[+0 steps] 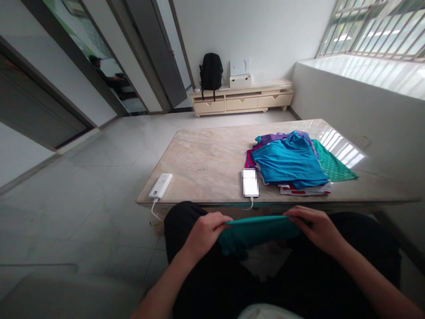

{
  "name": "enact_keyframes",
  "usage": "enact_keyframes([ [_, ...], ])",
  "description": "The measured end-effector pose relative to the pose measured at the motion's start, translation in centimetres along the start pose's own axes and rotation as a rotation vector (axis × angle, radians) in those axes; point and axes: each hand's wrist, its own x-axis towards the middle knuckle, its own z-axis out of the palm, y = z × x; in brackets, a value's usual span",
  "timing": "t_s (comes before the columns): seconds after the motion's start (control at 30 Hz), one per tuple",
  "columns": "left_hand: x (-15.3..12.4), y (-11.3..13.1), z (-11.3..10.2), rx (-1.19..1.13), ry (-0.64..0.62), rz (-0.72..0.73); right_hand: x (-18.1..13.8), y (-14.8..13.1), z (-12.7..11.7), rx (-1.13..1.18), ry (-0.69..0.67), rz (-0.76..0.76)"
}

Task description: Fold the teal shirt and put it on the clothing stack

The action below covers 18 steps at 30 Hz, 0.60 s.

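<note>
A teal garment (259, 232) is stretched across my lap, just below the near edge of the marble table (212, 159). My left hand (206, 230) is closed on its left end and my right hand (315, 228) is closed on its right end. On the table's right side lies a stack of folded clothes (288, 161), a blue shirt on top, with purple, red and green pieces under it.
A white power bank (161, 185) with a cable lies at the table's near left corner. A phone (249, 182) rests beside the clothes stack. A low cabinet (242, 99) with a black backpack (211, 73) stands at the far wall. Doors are at left.
</note>
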Motion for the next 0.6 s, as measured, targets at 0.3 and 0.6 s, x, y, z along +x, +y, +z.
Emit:
enact_keyframes([
  [0.3, 16.2, 1.9, -17.2, 0.375, 0.352, 0.130, 24.4, -12.4, -7.6, -0.209, 0.190, -0.287],
  [0.6, 22.8, 11.1, -27.1, 0.802, 0.548, 0.403, 34.4, -24.2, -16.7, -0.328, 0.444, -0.393],
])
